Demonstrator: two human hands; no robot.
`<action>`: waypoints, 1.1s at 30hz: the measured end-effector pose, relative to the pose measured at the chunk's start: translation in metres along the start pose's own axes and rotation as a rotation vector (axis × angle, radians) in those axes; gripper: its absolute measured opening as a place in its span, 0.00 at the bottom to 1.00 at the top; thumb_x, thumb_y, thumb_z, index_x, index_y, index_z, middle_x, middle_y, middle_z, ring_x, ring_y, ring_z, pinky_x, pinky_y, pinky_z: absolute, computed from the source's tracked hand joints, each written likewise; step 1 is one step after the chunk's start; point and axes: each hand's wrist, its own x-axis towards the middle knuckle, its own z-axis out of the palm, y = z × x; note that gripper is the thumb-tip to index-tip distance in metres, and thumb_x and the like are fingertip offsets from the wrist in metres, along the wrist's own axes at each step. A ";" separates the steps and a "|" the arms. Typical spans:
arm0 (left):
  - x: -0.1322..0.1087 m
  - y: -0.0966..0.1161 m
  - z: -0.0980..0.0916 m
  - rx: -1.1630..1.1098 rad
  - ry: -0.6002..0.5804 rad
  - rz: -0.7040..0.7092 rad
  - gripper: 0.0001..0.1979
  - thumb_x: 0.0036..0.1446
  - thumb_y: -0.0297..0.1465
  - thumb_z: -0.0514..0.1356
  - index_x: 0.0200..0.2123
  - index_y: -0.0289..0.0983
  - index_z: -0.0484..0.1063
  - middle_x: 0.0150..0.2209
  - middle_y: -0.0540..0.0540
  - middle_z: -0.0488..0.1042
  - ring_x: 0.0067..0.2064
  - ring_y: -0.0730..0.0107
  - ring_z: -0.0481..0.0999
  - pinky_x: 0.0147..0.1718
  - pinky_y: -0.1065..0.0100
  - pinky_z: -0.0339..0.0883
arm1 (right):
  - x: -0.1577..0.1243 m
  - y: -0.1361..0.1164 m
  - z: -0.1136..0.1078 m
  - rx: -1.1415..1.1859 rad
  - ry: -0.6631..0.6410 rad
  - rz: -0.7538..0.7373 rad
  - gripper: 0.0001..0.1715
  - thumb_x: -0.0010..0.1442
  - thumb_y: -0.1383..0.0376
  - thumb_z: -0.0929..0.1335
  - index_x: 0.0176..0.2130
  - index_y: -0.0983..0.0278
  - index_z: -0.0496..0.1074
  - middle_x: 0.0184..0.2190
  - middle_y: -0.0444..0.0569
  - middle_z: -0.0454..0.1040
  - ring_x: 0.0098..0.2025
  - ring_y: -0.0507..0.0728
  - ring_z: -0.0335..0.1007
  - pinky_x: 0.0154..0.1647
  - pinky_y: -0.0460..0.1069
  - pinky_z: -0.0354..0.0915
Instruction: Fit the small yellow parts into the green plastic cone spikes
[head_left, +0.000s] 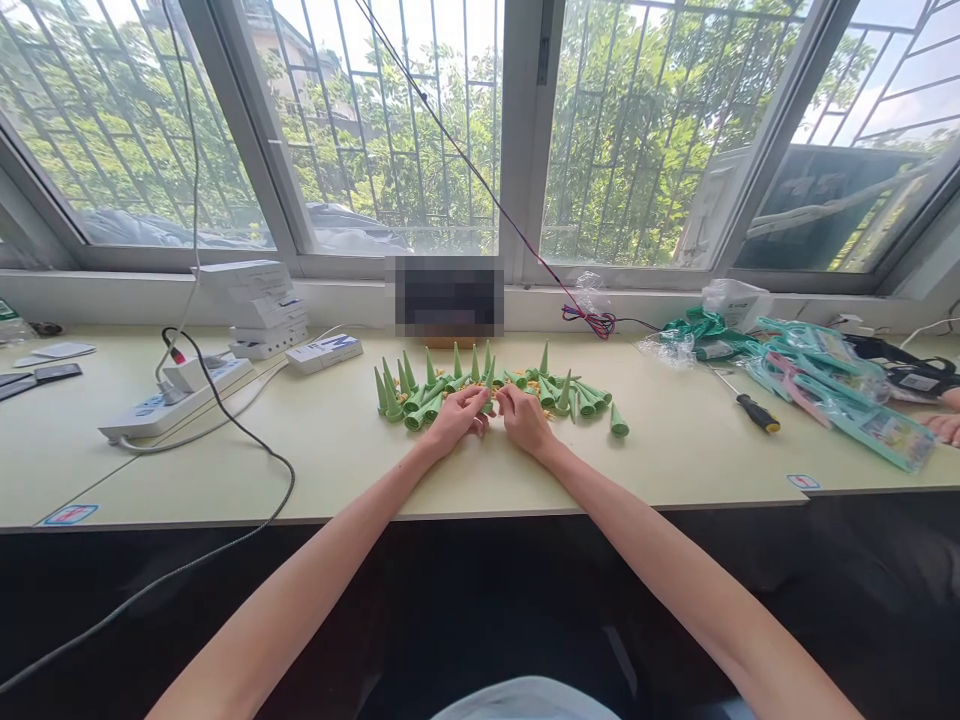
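Note:
A heap of several green plastic cones lies on the pale table in front of me, some upright, some on their sides, with small yellow bits among them. My left hand and my right hand rest together at the near edge of the heap. Both have their fingers curled and pinched around a green cone between them. One cone lies apart at the right of the heap.
A white power strip with a black cable lies at the left, beside stacked white boxes. A screwdriver and green packaged items lie at the right. Another person's fingers show at the far right edge. Windows run behind.

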 end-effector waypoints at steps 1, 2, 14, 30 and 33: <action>0.000 -0.001 0.000 0.004 -0.003 0.019 0.24 0.53 0.49 0.64 0.40 0.34 0.72 0.28 0.47 0.74 0.21 0.77 0.71 0.20 0.72 0.67 | 0.000 0.000 0.000 0.005 0.007 0.003 0.15 0.69 0.60 0.58 0.34 0.62 0.67 0.27 0.47 0.74 0.27 0.54 0.66 0.32 0.46 0.58; 0.000 -0.001 0.000 0.007 -0.005 0.034 0.24 0.53 0.50 0.64 0.40 0.34 0.72 0.29 0.47 0.73 0.22 0.77 0.71 0.20 0.72 0.67 | 0.000 0.000 0.000 0.009 0.013 0.005 0.15 0.69 0.60 0.58 0.35 0.62 0.67 0.27 0.47 0.74 0.28 0.54 0.67 0.32 0.46 0.58; -0.002 0.003 0.001 0.012 -0.023 0.054 0.24 0.52 0.51 0.63 0.38 0.36 0.68 0.30 0.49 0.72 0.26 0.77 0.71 0.25 0.72 0.69 | 0.002 0.001 0.002 0.018 -0.009 0.020 0.24 0.71 0.58 0.56 0.28 0.63 0.66 0.26 0.48 0.75 0.29 0.53 0.69 0.34 0.47 0.59; -0.003 0.005 0.001 0.025 -0.072 0.063 0.22 0.56 0.51 0.60 0.35 0.37 0.64 0.28 0.50 0.70 0.22 0.76 0.71 0.21 0.72 0.66 | 0.001 -0.001 -0.001 0.086 -0.008 0.002 0.20 0.69 0.58 0.58 0.28 0.63 0.64 0.25 0.46 0.73 0.25 0.51 0.64 0.30 0.47 0.58; -0.003 0.005 0.001 0.014 -0.071 0.028 0.22 0.56 0.51 0.60 0.34 0.37 0.64 0.28 0.49 0.71 0.23 0.76 0.71 0.21 0.72 0.66 | 0.000 0.000 -0.001 0.087 -0.011 -0.013 0.18 0.68 0.58 0.58 0.30 0.63 0.66 0.26 0.46 0.73 0.25 0.52 0.64 0.30 0.47 0.58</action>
